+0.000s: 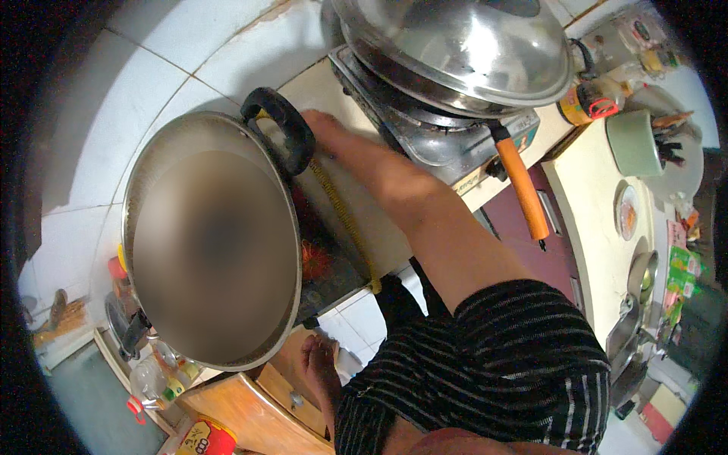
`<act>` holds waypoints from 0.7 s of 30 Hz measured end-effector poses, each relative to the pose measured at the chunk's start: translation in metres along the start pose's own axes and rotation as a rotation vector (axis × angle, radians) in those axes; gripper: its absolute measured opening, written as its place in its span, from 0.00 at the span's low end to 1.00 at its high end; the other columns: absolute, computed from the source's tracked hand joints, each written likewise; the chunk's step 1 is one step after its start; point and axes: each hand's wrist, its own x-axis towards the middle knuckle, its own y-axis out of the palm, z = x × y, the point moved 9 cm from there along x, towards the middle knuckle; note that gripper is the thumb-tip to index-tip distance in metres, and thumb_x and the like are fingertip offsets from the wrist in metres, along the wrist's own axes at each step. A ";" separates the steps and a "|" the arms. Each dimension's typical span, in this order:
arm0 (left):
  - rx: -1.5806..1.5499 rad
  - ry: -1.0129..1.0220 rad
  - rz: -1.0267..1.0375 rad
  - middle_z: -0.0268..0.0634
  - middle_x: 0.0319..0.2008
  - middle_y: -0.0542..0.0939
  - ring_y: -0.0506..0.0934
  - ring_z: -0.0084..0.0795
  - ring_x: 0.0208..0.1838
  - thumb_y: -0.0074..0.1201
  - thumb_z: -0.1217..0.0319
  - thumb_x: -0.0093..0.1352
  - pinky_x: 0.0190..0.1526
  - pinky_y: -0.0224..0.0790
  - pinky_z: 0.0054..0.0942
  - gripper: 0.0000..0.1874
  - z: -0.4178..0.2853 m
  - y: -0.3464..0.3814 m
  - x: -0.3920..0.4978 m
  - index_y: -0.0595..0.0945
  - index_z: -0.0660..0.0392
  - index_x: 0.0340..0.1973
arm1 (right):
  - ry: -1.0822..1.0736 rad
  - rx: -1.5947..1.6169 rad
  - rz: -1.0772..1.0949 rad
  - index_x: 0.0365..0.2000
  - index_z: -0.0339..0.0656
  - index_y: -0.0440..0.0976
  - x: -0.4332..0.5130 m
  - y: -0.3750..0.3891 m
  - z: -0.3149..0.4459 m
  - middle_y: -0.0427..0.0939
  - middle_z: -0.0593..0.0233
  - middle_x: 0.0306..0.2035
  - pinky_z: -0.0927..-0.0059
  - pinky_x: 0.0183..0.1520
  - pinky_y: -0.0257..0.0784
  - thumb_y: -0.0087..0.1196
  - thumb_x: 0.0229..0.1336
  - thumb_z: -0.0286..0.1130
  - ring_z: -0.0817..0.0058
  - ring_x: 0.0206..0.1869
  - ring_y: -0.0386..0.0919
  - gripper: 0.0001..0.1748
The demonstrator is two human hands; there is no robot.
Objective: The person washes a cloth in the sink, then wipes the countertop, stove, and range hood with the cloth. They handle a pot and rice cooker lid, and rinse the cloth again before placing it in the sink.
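A large round pan (287, 216) with two black loop handles fills the left side; its inside is blurred. Beside its upper handle (304, 136) is my right hand (321, 131), its fingers mostly hidden behind the handle, so its grip is unclear. Below the pan's rim, near a wooden drawer front, my left hand (318, 361) is partly in view with bent fingers; whether it holds something cannot be told. Under the pan shows a black glass cooktop (324, 273) with a red pattern.
A gas stove (443, 156) carries a wok with an orange handle (523, 190) and a domed metal lid (460, 51). To the right, a sauce bottle (586, 102), a green utensil holder (631, 142) and a small plate (627, 213) are on the counter. Plastic bottles (149, 378) are at lower left.
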 end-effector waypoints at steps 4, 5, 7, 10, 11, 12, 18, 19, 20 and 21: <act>0.155 0.087 -0.004 0.42 0.44 0.77 0.76 0.32 0.45 0.47 0.76 0.69 0.51 0.70 0.32 0.12 -0.007 -0.001 -0.002 0.75 0.63 0.47 | -0.577 -0.360 -0.341 0.44 0.44 0.73 -0.069 -0.004 0.033 0.74 0.55 0.44 0.58 0.49 0.71 0.52 0.52 0.33 0.56 0.50 0.73 0.17; 0.155 0.085 -0.014 0.42 0.43 0.77 0.76 0.32 0.44 0.47 0.76 0.69 0.51 0.70 0.32 0.11 -0.007 -0.003 -0.002 0.75 0.63 0.47 | -0.646 -0.345 -0.354 0.44 0.45 0.72 -0.071 -0.003 0.036 0.73 0.57 0.45 0.56 0.49 0.71 0.49 0.54 0.30 0.56 0.51 0.72 0.15; 0.164 0.090 -0.023 0.41 0.43 0.77 0.76 0.32 0.44 0.46 0.76 0.69 0.51 0.70 0.31 0.12 -0.007 -0.008 -0.004 0.75 0.62 0.48 | -0.339 -0.232 -0.363 0.43 0.43 0.72 -0.037 -0.017 0.013 0.73 0.56 0.42 0.57 0.50 0.71 0.48 0.53 0.26 0.56 0.48 0.72 0.15; 0.130 0.090 -0.059 0.41 0.43 0.77 0.76 0.32 0.44 0.46 0.75 0.70 0.50 0.70 0.31 0.12 -0.001 -0.021 -0.011 0.75 0.62 0.48 | -0.235 -0.656 -0.553 0.44 0.35 0.71 0.000 -0.036 0.018 0.71 0.49 0.48 0.61 0.57 0.68 0.43 0.56 0.25 0.56 0.54 0.69 0.15; 0.107 0.091 -0.069 0.41 0.43 0.77 0.76 0.32 0.45 0.46 0.75 0.70 0.50 0.70 0.30 0.12 0.004 -0.026 -0.015 0.75 0.62 0.48 | 0.059 -0.244 -0.454 0.43 0.33 0.72 0.033 -0.050 -0.011 0.69 0.46 0.52 0.60 0.58 0.66 0.43 0.58 0.26 0.54 0.57 0.66 0.14; 0.085 0.083 -0.086 0.41 0.43 0.77 0.75 0.32 0.45 0.47 0.75 0.70 0.50 0.70 0.30 0.12 0.010 -0.031 -0.018 0.75 0.62 0.48 | 0.060 -0.301 -0.390 0.44 0.35 0.73 0.039 -0.048 -0.012 0.69 0.49 0.52 0.57 0.59 0.64 0.44 0.59 0.30 0.54 0.58 0.66 0.15; 0.052 0.077 -0.020 0.48 0.52 0.73 0.73 0.39 0.52 0.42 0.74 0.71 0.56 0.66 0.36 0.15 0.029 -0.058 -0.026 0.72 0.64 0.52 | 0.067 -0.923 -0.294 0.41 0.37 0.77 -0.003 -0.039 -0.007 0.74 0.55 0.47 0.60 0.55 0.64 0.46 0.57 0.34 0.63 0.51 0.71 0.16; 0.021 0.098 0.053 0.44 0.47 0.75 0.74 0.34 0.49 0.45 0.73 0.71 0.54 0.68 0.34 0.13 0.026 -0.056 -0.022 0.73 0.63 0.50 | 0.120 -0.955 -0.272 0.41 0.36 0.77 -0.015 -0.038 -0.008 0.75 0.54 0.46 0.60 0.55 0.64 0.46 0.57 0.33 0.63 0.51 0.71 0.16; 0.025 0.072 0.039 0.39 0.42 0.77 0.75 0.30 0.45 0.48 0.73 0.70 0.52 0.69 0.32 0.11 0.026 -0.065 -0.024 0.74 0.61 0.48 | 0.130 -0.996 -0.306 0.42 0.35 0.77 -0.036 -0.028 -0.004 0.75 0.53 0.46 0.59 0.55 0.64 0.46 0.57 0.32 0.62 0.50 0.71 0.17; 0.046 0.109 0.087 0.38 0.41 0.77 0.75 0.29 0.44 0.48 0.73 0.70 0.51 0.69 0.32 0.11 0.020 -0.067 -0.027 0.75 0.61 0.47 | 0.132 -1.051 -0.344 0.42 0.34 0.76 -0.056 -0.022 0.002 0.75 0.52 0.45 0.59 0.55 0.64 0.46 0.56 0.32 0.61 0.50 0.71 0.17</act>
